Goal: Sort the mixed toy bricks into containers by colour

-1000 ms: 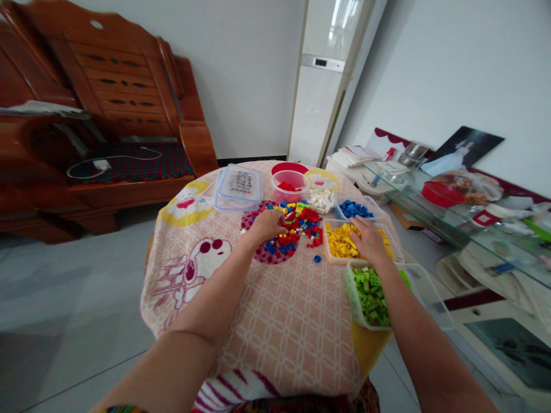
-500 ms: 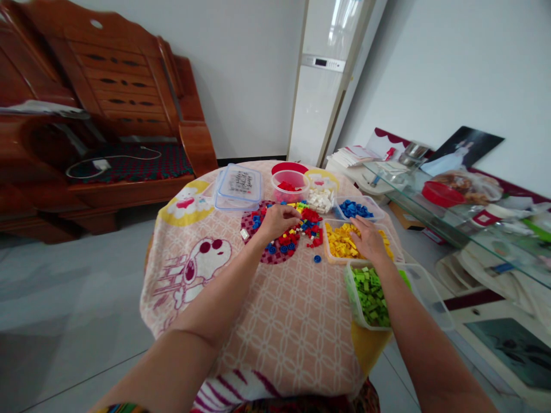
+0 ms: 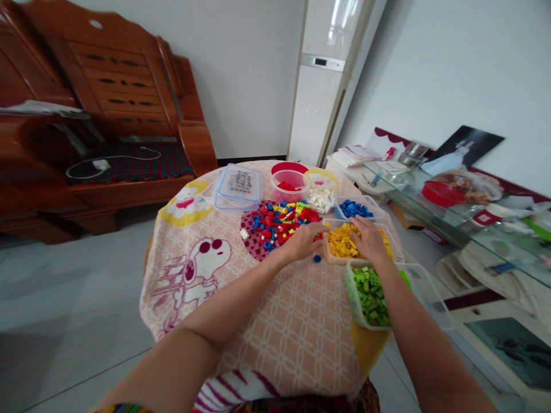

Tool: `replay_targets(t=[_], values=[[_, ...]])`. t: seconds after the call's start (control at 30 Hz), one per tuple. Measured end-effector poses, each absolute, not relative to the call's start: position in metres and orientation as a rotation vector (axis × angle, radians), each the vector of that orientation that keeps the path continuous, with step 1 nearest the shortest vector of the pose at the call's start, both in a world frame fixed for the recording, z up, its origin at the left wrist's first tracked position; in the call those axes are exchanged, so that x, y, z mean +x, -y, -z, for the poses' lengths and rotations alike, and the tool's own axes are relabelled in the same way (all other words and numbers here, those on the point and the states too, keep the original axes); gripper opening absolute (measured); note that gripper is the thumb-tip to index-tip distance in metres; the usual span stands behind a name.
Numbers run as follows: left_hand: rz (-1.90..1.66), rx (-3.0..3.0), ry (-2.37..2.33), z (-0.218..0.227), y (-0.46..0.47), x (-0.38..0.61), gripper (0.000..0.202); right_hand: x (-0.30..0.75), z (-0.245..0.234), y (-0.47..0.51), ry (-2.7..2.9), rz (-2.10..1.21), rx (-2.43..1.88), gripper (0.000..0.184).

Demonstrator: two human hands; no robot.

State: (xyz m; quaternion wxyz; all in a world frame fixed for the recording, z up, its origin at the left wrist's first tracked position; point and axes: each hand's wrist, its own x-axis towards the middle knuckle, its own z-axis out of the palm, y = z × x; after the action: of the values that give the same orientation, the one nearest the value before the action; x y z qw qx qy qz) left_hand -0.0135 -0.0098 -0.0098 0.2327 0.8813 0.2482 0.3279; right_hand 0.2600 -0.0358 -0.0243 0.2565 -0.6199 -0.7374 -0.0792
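Observation:
A heap of small mixed red, blue and yellow bricks [image 3: 282,221] lies on the round cloth-covered table [image 3: 267,310]. My left hand [image 3: 305,241] rests at the heap's right edge, fingers curled down near the tub of yellow bricks [image 3: 340,241]; what it holds, if anything, is hidden. My right hand [image 3: 367,240] lies over the yellow tub, fingers spread flat on the bricks. A tub of green bricks [image 3: 369,293] stands just in front of my right wrist. One loose blue brick [image 3: 316,258] lies near my left hand.
At the table's far side are a lidded clear box [image 3: 239,186], a round tub of red bricks [image 3: 289,184], white bricks [image 3: 319,199] and a blue-brick tub [image 3: 355,209]. A wooden bench [image 3: 107,115] stands left, a glass shelf [image 3: 451,218] with clutter right.
My left hand has slid from the middle of the mixed heap rightward to its right edge beside the yellow tub. My right hand has stayed on the yellow bricks.

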Motion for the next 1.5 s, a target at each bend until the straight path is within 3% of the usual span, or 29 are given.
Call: replay_targets(t=[0.3, 0.57, 1.03, 1.3, 1.5], values=[[-0.489, 2.451, -1.539, -0.010, -0.010, -0.052, 0.019, 0.258, 0.024, 0.037, 1.984, 0.211, -1.699, 0.048], [-0.294, 2.464, -1.648, -0.004, -0.009, -0.049, 0.019, 0.259, 0.023, 0.037, 1.990, 0.196, -1.704, 0.049], [-0.896, 2.247, -1.137, 0.001, -0.010, -0.039, 0.022, 0.260, 0.026, 0.036, 1.992, 0.201, -1.696, 0.048], [-1.014, 2.122, -0.795, 0.006, 0.017, -0.008, 0.022, 0.259, 0.024, 0.037, 1.986, 0.196, -1.690, 0.047], [-0.993, 2.274, -0.567, 0.008, 0.028, 0.001, 0.040, 0.258, 0.023, 0.037, 1.979, 0.174, -1.675, 0.048]])
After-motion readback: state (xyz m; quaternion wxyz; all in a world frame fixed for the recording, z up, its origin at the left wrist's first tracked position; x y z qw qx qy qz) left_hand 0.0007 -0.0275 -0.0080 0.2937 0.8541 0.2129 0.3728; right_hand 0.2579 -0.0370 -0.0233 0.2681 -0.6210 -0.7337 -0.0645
